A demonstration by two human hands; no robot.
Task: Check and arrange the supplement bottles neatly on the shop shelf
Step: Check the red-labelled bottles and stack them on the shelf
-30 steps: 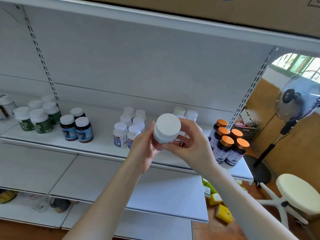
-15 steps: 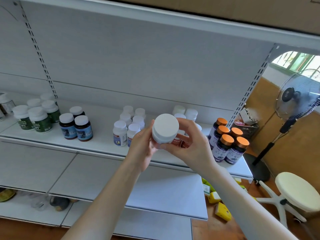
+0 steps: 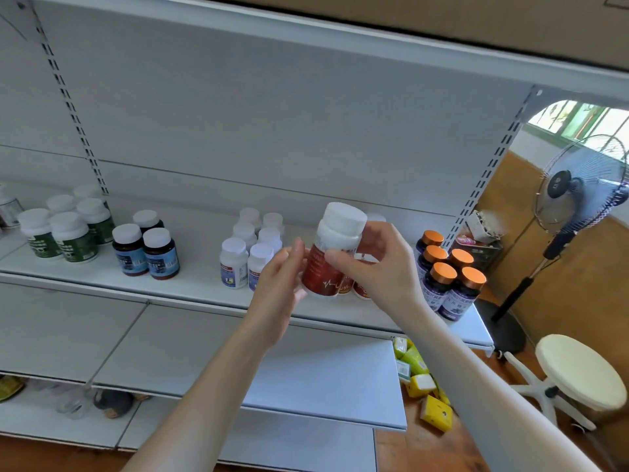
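One red plastic bottle (image 3: 323, 270) w/ round white cap is tilting in front of white metal shelf (image 3: 190, 284). R hand (image 3: 381, 270) is gripping it; L hand (image 3: 277, 291), spread loose, is touching its side.

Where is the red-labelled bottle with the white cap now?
Centre of the head view, in front of the shelf: the right hand pinches the red-labelled bottle, left of the orange-capped bottles.

5 green-labelled bottles (image 3: 73, 241), 3 dark blue-labelled bottles (image 3: 160, 257), 6 white blue-labelled bottles (image 3: 233, 265) and 5 orange-capped bottles (image 3: 439, 284) stand on the shelf (image 3: 197, 279). 1 red-labelled bottle (image 3: 323, 270) is held up; those behind it cannot be counted. 1 fan (image 3: 578, 185), 1 stool (image 3: 578, 369).
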